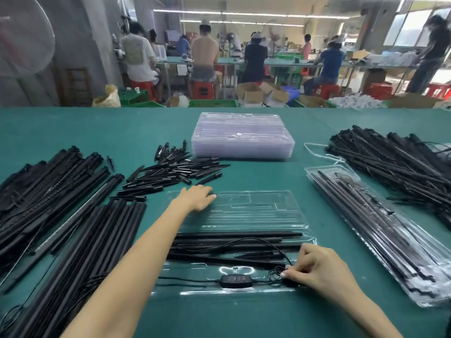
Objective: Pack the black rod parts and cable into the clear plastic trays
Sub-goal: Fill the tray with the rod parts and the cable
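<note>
Right grip point(314, 269) pinches cable point(253, 241) in open tray point(256, 206) holding rods point(234, 242); left grip point(197, 197) released, flat on tray.

green table point(73, 128), clear trays point(242, 136), black rods point(80, 215)

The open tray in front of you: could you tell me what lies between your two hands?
In the head view, black rods lie across the clear tray between the left hand and right hand.
</note>
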{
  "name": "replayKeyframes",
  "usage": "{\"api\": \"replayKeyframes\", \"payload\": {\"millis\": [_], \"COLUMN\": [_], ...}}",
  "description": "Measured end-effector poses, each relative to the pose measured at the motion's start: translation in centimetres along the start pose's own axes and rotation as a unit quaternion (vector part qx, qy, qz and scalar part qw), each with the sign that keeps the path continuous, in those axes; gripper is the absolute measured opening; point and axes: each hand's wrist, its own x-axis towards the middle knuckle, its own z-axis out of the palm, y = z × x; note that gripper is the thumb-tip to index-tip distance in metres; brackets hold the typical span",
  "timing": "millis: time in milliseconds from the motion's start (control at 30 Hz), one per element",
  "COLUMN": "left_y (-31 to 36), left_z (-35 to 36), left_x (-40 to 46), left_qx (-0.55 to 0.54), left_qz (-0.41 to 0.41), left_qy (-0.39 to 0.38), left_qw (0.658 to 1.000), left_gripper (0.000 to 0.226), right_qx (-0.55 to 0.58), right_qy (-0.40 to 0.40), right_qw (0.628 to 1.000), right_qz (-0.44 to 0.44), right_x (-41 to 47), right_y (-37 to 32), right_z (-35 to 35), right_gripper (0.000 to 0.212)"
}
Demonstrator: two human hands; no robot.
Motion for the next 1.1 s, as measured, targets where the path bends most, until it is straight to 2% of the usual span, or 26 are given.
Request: {"api": "replayKeyframes", "payload": {"millis": [100,233,300,400,467,567,633,700,767,867,967,1033,1100], "left_y": [-0.6,-0.3,0.4,1.9,3.1,4.9,5.5,5.2,4.7,4.4,4.5,4.5,4.2], "left_z": [0.6,-1.4,-3.5,-6.3,-7.2,-6.7,-5.6,-4.9,-4.9,-4.9,-4.3,-3.7,-3.1], "left_x": [1.3,1.3,0.0,-4.0,-7.6,-11.9,-13.0,-12.8,-12.1,-11.5,-12.0,-12.6,-12.9], "left_qx": [-0.002,-0.003,-0.012,-0.028,-0.028,0.032,0.079,0.089,0.068,0.060,0.032,0.014,0.053], "left_qz": [-0.025,-0.026,0.008,0.104,0.154,0.194,0.191,0.170,0.142,0.134,0.159,0.194,0.203], "left_qy": [0.005,0.068,0.114,0.190,0.229,0.235,0.228,0.231,0.236,0.249,0.284,0.346,0.409], "left_qw": [1.000,0.997,0.993,0.976,0.961,0.952,0.951,0.954,0.959,0.957,0.945,0.918,0.888], "left_gripper": [0.052,0.048,0.040,0.024,0.033,0.056,0.056,0.048,0.044,0.042,0.032,0.025,0.028], "right_qx": [-0.035,-0.032,-0.019,0.014,0.046,0.064,0.052,0.048,0.017,-0.097,-0.160,-0.143,-0.115], "right_qy": [-0.016,-0.010,-0.002,0.016,0.033,0.051,0.071,0.083,0.062,-0.003,-0.031,-0.040,-0.044], "right_qw": [0.999,0.999,0.999,0.999,0.998,0.996,0.996,0.995,0.998,0.993,0.984,0.987,0.991], "right_qz": [0.034,0.036,0.036,0.034,0.032,0.030,0.023,0.007,-0.021,-0.073,-0.074,-0.054,-0.047], "right_x": [0.5,0.2,0.1,-0.3,-0.6,-0.9,-1.1,-1.3,-1.2,-0.8,-0.6,-0.5,-0.5], "right_y": [-0.5,-0.6,-0.6,-0.5,-0.5,-0.6,-0.7,-0.7,-0.8,-0.9,-0.8,-0.5,-0.3], "right_z": [0.0,0.1,0.1,0.2,0.4,0.5,0.6,0.6,0.4,0.3,0.5,0.6,0.7], "right_gripper": [0.039,0.036,0.030,0.021,0.018,0.017,0.019,0.030,0.043,0.064,0.057,0.053,0.049]}}
